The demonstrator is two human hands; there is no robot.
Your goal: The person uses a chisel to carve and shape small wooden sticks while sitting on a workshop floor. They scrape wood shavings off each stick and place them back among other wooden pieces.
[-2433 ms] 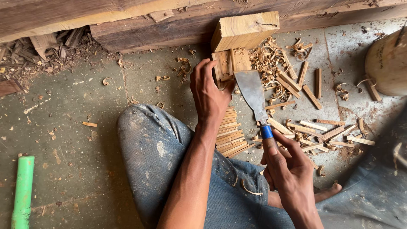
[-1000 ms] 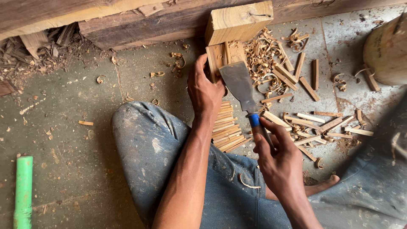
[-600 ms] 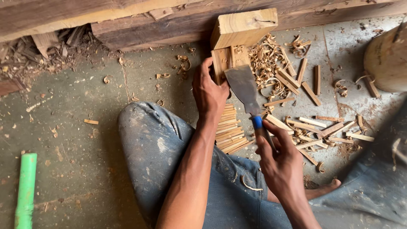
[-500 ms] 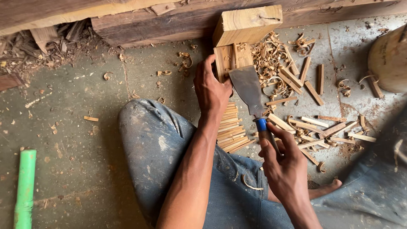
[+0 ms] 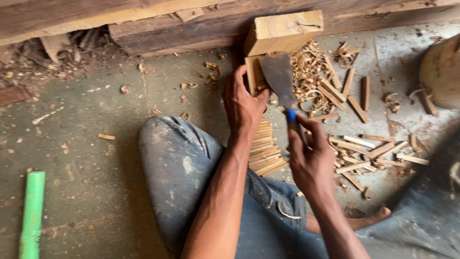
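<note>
Left hand (image 5: 244,103) grips small wood piece (image 5: 254,74); right hand (image 5: 311,158) clutches blade (image 5: 278,76) beside it. Risk: blade slipping into steadying fingers.

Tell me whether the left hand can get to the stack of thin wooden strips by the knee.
Probably yes. The left hand holds a small wood piece just above the stack of strips, with nothing lying between them.

Single head-worn view, looking steeply down, close over lap, hands and littered concrete floor (image 5: 86,139)
</note>
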